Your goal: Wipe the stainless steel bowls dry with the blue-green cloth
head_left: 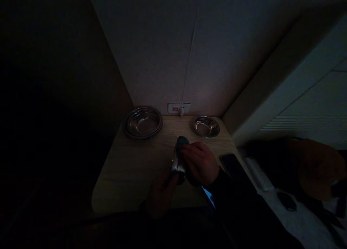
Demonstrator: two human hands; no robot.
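Two hands at a shiny metal piece over a dim table

We see both bare hands close together above the near-middle part of a pale wooden table point(127, 173), in very low light. The left hand point(160, 194) is closed on the near end of a shiny metal piece point(175, 166), its thumb laid along the metal; its other fingers are lost in shadow. The metal piece is tilted up between the hands, and we cannot make out its full shape. At its far end sits a dark greenish thing point(182, 140), too dim for us to name. The right hand point(202, 163) lies over both from the right, fingers bent and touching the greenish thing; its thumb is hidden, so we cannot tell whether it grips or only presses.

Toward the back left corner we find nested metal bowls point(145, 125), and at the back right a smaller metal bowl point(206, 127), upright and well apart from them. Between the two, a wall socket point(175, 108) carries a white plug point(182, 112). We see a dark phone point(232, 164) flat near the table's right edge, and a glowing blue screen point(208, 196) partly covered by the right sleeve point(230, 194)
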